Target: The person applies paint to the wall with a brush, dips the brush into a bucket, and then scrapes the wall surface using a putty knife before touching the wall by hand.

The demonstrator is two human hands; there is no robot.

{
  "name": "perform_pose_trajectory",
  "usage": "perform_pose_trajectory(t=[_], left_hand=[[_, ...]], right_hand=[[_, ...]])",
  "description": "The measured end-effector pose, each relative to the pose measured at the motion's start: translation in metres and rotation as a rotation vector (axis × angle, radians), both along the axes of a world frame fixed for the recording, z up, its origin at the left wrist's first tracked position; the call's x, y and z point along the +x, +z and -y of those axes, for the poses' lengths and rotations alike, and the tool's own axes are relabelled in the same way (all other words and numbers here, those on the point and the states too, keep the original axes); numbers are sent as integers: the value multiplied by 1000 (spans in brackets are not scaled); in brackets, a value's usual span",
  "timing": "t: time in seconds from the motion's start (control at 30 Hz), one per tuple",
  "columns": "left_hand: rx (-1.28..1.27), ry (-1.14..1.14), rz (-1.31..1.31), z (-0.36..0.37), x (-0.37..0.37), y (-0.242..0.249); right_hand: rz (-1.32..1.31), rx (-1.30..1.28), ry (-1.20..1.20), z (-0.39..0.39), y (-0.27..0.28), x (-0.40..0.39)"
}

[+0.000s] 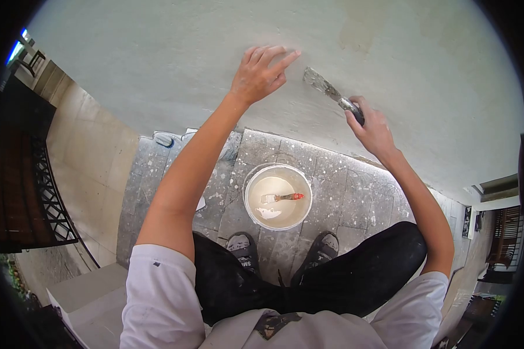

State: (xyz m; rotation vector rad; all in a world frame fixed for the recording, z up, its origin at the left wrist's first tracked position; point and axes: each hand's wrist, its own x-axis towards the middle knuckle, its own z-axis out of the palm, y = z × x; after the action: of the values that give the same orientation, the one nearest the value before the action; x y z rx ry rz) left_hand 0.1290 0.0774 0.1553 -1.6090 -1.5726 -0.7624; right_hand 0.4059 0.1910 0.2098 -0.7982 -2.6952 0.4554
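Note:
My right hand (371, 125) is closed around the dark handle of a putty knife (325, 86). Its blade, smeared with pale filler, points up and left and lies close over the pale wall (174, 64). Left of the blade tip, my left hand (261, 74) is at the wall with its index finger stretched out and the other fingers loosely bent, holding nothing. Below both hands a white bucket (308, 212) stands on the floor between my feet and the wall. Cream-coloured liquid fills part of it, and a paintbrush (282, 198) with a red-tipped handle rests inside.
Grey floor tiles (346, 192) spattered with white run along the wall's foot. My sandalled feet (243, 250) are just behind the bucket. At the wall base on the left lie some white-stained items (164, 139). A dark metal lattice structure (43, 192) stands farther left.

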Motion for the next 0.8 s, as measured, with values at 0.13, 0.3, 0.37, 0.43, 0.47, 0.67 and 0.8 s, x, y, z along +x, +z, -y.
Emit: perform_pose_trajectory(t=[0.13, 0.3, 0.37, 0.43, 0.47, 0.67, 0.8], left_hand=[[-1, 99, -93, 2, 1, 1], [-60, 96, -86, 3, 0, -4], [-65, 103, -91, 2, -2, -6], [-56, 95, -91, 3, -3, -7], [-51, 90, -87, 2, -3, -8], [-62, 103, -58, -2, -8, -13], [-41, 105, -79, -4, -8, -15]], right_hand=[[-20, -44, -3, 20, 23, -4], [-96, 24, -21, 20, 36, 0], [-132, 42, -16, 20, 33, -1], [-174, 58, -7, 20, 28, -1], [-174, 66, -5, 20, 27, 0], [-172, 78, -28, 16, 27, -3], [-140, 76, -58, 10, 28, -5]])
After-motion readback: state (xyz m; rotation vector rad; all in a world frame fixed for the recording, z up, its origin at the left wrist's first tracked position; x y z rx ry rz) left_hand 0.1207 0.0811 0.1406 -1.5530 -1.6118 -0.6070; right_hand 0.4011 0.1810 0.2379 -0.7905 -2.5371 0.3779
